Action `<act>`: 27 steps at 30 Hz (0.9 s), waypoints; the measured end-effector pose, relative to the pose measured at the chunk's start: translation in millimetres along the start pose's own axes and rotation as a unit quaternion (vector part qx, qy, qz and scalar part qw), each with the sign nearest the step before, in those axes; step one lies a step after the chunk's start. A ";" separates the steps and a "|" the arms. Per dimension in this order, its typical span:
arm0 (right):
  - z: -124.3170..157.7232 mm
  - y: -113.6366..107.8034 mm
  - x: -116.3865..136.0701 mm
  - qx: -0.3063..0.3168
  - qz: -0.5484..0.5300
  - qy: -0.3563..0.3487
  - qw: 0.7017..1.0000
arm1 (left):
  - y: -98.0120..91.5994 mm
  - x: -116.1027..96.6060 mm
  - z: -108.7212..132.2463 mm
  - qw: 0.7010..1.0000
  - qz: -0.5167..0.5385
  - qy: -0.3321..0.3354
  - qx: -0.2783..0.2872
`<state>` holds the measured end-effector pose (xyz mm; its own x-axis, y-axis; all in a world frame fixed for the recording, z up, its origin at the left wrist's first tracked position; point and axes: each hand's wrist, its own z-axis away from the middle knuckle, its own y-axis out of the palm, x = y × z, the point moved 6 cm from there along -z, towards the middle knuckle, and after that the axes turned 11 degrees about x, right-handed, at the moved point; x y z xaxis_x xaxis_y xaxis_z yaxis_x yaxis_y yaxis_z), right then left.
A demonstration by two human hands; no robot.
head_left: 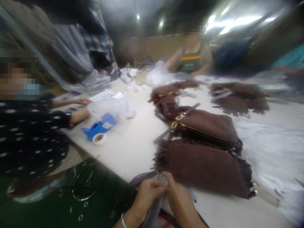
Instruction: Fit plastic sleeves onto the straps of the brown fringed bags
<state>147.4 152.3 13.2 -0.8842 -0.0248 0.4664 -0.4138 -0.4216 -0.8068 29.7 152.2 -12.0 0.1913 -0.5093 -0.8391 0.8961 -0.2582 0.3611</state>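
Note:
At the table's near edge, my left hand [148, 191] and my right hand [179, 198] meet with their fingertips pinched together. Both are closed on a greyish strap [154, 210], which hangs down between the wrists; its end at the fingertips is blurred. Just beyond my hands lies a brown fringed bag [201, 164], flat on the white table. A dark strap loop [142, 178] lies beside its left corner. Behind it rests a second brown bag [211, 122] with a gold zip and gold rings.
More brown bags [166, 95] and fringed pieces [239, 96] lie farther back. White sheets [273, 148] cover the right side. At left, a co-worker in a dotted sleeve [35, 122] handles clear plastic [111, 107] near a blue tape dispenser [101, 126]. Another person [190, 60] stands at the far end.

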 end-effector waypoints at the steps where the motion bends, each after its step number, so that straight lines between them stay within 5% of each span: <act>1: 0.9 0.3 0.3 0.001 -0.004 0.000 1.000 | -1.6 2.2 -1.4 1.000 -0.013 0.004 -0.008; 8: 14.7 1.8 -0.7 -0.057 -0.163 -0.019 0.985 | -7.7 5.8 1.0 0.993 -0.057 0.046 -0.094; 13: 19.4 2.9 -2.3 -0.070 -0.233 -0.049 0.969 | -7.2 7.1 2.8 0.992 -0.043 0.066 -0.099; 27: 13.7 -1.8 5.6 -0.046 -0.119 -0.055 0.990 | -4.8 6.7 3.7 0.994 -0.007 0.068 -0.088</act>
<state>146.2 140.5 22.2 -0.7322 -0.0362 0.6802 -0.6300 -0.3435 -0.6965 25.2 146.9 -17.8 0.2200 -0.3875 -0.8952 0.9530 -0.1106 0.2821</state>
